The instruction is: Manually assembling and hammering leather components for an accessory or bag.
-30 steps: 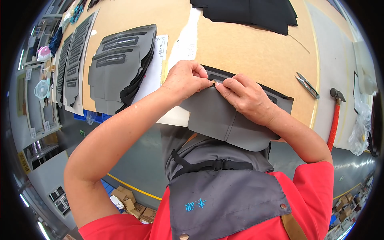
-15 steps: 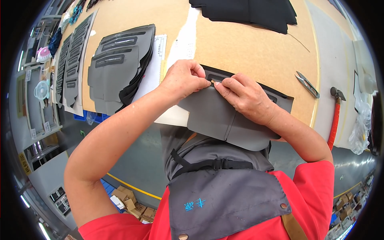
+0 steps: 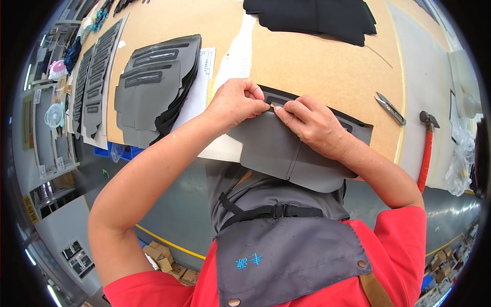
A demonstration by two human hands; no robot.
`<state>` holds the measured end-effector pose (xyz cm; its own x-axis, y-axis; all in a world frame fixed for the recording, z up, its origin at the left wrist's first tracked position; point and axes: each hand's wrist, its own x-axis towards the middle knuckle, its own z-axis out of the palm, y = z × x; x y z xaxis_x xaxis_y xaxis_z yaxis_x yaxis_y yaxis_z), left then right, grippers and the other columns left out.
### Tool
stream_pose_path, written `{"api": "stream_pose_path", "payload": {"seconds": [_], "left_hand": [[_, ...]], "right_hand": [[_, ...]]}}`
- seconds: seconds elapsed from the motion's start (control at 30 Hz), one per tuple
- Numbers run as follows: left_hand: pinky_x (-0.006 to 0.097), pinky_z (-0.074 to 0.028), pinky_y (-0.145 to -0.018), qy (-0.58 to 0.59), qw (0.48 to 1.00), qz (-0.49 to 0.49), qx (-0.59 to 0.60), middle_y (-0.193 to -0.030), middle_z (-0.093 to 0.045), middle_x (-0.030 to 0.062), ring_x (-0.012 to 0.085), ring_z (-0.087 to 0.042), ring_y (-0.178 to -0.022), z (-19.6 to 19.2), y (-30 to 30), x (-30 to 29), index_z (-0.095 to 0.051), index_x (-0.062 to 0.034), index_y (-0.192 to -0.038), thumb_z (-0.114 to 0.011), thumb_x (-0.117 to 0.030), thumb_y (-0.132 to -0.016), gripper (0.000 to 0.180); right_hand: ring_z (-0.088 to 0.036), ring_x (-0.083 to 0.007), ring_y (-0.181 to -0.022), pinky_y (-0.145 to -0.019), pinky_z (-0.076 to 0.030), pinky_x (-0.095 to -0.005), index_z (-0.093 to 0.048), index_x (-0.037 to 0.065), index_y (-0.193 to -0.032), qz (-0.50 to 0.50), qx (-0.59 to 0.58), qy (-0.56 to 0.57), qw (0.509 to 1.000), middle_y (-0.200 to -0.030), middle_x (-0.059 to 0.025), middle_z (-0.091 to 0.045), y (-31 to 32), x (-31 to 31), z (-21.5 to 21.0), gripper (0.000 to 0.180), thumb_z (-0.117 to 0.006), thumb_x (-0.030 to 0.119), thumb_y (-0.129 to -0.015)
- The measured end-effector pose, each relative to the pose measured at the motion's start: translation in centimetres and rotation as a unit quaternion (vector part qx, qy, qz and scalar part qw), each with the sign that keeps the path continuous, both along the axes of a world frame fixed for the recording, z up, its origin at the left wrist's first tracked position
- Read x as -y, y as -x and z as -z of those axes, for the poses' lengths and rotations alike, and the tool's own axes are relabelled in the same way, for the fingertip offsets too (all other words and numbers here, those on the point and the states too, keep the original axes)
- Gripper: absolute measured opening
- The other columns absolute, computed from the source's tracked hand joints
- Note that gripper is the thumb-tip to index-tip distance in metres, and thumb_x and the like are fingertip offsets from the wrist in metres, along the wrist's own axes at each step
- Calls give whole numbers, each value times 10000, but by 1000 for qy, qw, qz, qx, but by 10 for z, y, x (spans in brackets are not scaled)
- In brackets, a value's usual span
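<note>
**Hands pinched at the top edge of a grey panel**

Stacks of grey cut pieces [image 3: 153,87] lay at your far left on the tan bench [image 3: 317,56], fanned over one another, each top piece showing a dark slot band. Beside them, toward the middle, a sheet of white paper [image 3: 202,87] lay partly under the stack.

Your left hand [image 3: 238,102] was closed in a pinch, thumb and fingertips pressed on the upper edge of the grey fabric panel [image 3: 279,148]. That panel lay at the near edge of the bench, right in front of you, its lower part hanging past the edge toward your apron. A dark strip [image 3: 279,97] ran along its top.

Your right hand [image 3: 312,123] rested on the same panel, just beside the left one, its thumb and forefinger nipped together at the same spot on the edge; the fingertips of both hands nearly touched. What lay between them was too small to make out.

Farther right, a pair of thread snips [image 3: 391,108] lay on the bench, well apart from your hands. A red-handled hammer [image 3: 425,148] lay beyond them. Black fabric pieces [image 3: 312,15] sat piled at the far side.
</note>
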<state>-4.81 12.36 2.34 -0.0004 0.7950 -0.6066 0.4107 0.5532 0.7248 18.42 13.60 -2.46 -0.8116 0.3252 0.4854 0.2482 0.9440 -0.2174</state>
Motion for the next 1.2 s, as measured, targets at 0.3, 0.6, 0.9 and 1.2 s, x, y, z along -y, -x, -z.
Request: {"api": "stream_pose_path", "payload": {"seconds": [0.3,0.6,0.9,1.2], "left_hand": [[253,-542,-698,13,999,-6,40,-814,-632,11,102,-635,-774,-3,2,1,-662,-42,-968,-809,-97,-865,187],[260,-587,-662,-10,1000,-2,4,-823,-723,77,129,-702,-737,1,0,-4,-689,17,-939,-825,-97,-829,208],[285,-581,-686,-91,996,-14,-20,-851,-723,79,153,-703,-753,3,5,-5,-708,-3,-992,-782,-98,-867,173],[384,-510,-924,-498,823,134,-239,-1117,-655,89,292,-595,-1034,39,-6,59,-742,-65,-1191,-656,75,-838,389]], "right_hand": [[-586,-235,-904,-804,-542,-337,-667,-57,-1157,0,9,13,1000,-1003,-87,-576,-2,1,-1,396,-668,55,-777],[-569,-230,-886,-793,-532,-332,-665,-58,-1120,6,4,5,1000,-954,-84,-549,-1,1,-1,353,-657,55,-786],[-570,-232,-898,-806,-536,-330,-674,-53,-1159,33,7,-3,999,-982,-88,-567,10,2,0,353,-648,46,-821],[-580,-248,-944,-839,-543,-337,-668,-41,-1187,48,7,11,999,-1020,-97,-578,10,-1,-1,358,-644,42,-839]]}}
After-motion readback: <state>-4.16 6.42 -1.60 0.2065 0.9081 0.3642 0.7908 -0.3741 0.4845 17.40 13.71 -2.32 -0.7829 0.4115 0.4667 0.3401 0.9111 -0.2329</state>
